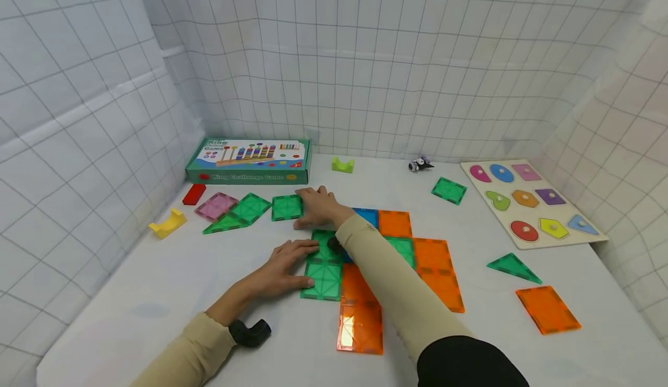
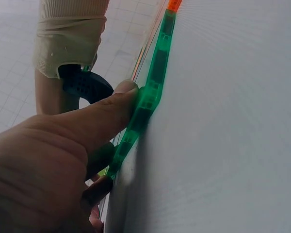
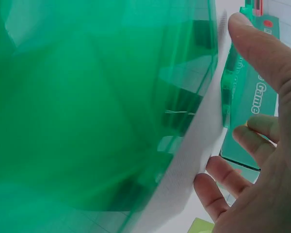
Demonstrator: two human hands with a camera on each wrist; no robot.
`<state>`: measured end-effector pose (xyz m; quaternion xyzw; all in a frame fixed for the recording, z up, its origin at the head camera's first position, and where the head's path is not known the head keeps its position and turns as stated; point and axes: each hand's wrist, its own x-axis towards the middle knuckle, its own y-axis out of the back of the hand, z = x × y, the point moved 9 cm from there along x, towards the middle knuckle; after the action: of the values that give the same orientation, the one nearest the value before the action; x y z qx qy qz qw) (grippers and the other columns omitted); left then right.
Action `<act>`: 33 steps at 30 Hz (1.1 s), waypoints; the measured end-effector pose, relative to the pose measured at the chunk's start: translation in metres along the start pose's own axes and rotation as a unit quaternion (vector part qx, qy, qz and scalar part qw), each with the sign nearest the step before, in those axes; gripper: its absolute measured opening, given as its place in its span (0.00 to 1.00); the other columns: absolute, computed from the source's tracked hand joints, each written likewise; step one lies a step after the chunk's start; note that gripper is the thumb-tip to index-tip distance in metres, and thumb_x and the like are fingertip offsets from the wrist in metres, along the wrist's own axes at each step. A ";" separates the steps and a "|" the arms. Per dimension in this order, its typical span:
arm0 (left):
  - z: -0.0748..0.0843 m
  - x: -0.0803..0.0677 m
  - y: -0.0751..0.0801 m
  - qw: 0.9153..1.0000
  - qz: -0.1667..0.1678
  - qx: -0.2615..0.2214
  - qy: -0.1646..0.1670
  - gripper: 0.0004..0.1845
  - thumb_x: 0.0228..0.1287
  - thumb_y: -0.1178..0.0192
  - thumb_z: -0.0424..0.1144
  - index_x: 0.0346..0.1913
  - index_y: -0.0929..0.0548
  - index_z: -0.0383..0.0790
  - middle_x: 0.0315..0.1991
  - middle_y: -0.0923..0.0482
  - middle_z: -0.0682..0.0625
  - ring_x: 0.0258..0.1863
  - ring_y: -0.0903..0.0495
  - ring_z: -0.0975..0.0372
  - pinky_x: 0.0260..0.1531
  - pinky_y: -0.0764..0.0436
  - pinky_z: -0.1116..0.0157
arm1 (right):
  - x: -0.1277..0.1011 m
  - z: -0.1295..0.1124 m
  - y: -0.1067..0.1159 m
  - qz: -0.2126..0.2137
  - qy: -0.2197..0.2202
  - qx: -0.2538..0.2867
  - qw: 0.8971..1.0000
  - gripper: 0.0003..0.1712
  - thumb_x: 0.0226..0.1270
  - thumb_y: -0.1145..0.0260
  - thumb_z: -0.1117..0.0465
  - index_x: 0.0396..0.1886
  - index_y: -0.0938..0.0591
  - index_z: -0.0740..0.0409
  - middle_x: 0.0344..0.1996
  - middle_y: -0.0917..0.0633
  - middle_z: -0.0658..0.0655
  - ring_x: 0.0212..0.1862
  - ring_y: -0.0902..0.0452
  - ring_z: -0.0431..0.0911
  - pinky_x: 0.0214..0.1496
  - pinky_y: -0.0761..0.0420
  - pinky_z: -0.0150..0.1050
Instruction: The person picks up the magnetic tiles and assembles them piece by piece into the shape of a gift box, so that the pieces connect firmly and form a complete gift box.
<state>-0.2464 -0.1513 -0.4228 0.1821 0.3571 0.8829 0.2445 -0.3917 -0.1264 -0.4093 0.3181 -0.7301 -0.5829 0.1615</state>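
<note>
The person is laying flat see-through tiles side by side on the white table (image 1: 156, 282). The left hand (image 1: 279, 271) lies flat with straight fingers on a green tile (image 1: 323, 279) at the left edge of the patch of orange, green and blue tiles. The right hand (image 1: 318, 207) reaches across with fingers spread, and its fingertips touch a loose green square (image 1: 287, 208) near the game box (image 1: 249, 161). I think the next move is to slide that square to the patch and line up its edges. The right arm hides the middle tiles. The right wrist view is mostly a green blur, so I cannot tell if the thumb presses the square
</note>
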 end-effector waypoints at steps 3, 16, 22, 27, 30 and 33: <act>-0.001 0.001 0.000 1.000 0.001 0.002 0.005 0.34 0.61 0.33 0.43 0.67 0.33 0.33 0.68 0.37 0.43 0.68 0.44 0.50 0.65 0.57 0.43 | 0.002 -0.001 -0.001 -0.006 0.002 -0.013 1.000 0.50 0.59 0.34 0.37 0.76 0.43 0.48 0.72 0.39 0.53 0.65 0.45 0.55 0.65 0.42 0.51; 0.001 0.001 -0.001 1.000 0.004 0.003 -0.016 0.33 0.63 0.35 0.43 0.67 0.33 0.31 0.67 0.37 0.40 0.67 0.43 0.46 0.63 0.58 0.39 | -0.009 -0.001 0.010 -0.021 0.011 0.032 0.999 0.39 0.56 0.30 0.41 0.59 0.26 0.62 0.52 0.31 0.61 0.52 0.40 0.51 0.52 0.31 0.42; 0.000 0.001 -0.003 1.000 -0.002 0.011 -0.022 0.34 0.63 0.36 0.43 0.67 0.34 0.31 0.68 0.39 0.38 0.67 0.43 0.44 0.63 0.57 0.39 | -0.079 0.010 0.041 0.033 0.073 0.114 0.990 0.42 0.55 0.28 0.47 0.64 0.30 0.63 0.54 0.33 0.62 0.54 0.41 0.52 0.53 0.31 0.44; -0.002 0.001 -0.003 1.000 -0.003 0.016 -0.010 0.34 0.63 0.36 0.45 0.67 0.34 0.31 0.68 0.39 0.38 0.68 0.45 0.43 0.64 0.58 0.41 | -0.173 0.021 0.045 0.075 0.137 0.148 0.977 0.41 0.53 0.26 0.50 0.63 0.30 0.64 0.50 0.34 0.56 0.53 0.40 0.50 0.52 0.30 0.43; -0.003 0.002 -0.003 1.000 -0.002 0.013 -0.006 0.35 0.63 0.35 0.44 0.67 0.34 0.30 0.68 0.40 0.38 0.68 0.45 0.43 0.64 0.59 0.41 | -0.230 0.030 0.035 0.077 0.149 0.147 0.975 0.41 0.51 0.25 0.51 0.63 0.29 0.59 0.49 0.35 0.51 0.53 0.38 0.48 0.52 0.29 0.41; -0.003 0.002 -0.003 1.000 -0.001 0.011 -0.009 0.35 0.63 0.35 0.43 0.67 0.34 0.30 0.68 0.40 0.37 0.68 0.45 0.43 0.64 0.59 0.41 | -0.278 0.042 0.017 0.068 0.135 0.147 0.978 0.42 0.49 0.23 0.51 0.63 0.30 0.54 0.50 0.36 0.47 0.53 0.38 0.45 0.51 0.27 0.40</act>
<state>-0.2490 -0.1500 -0.4262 0.1924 0.3643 0.8771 0.2469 -0.2147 0.0880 -0.3663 0.3632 -0.7994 -0.4086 0.2493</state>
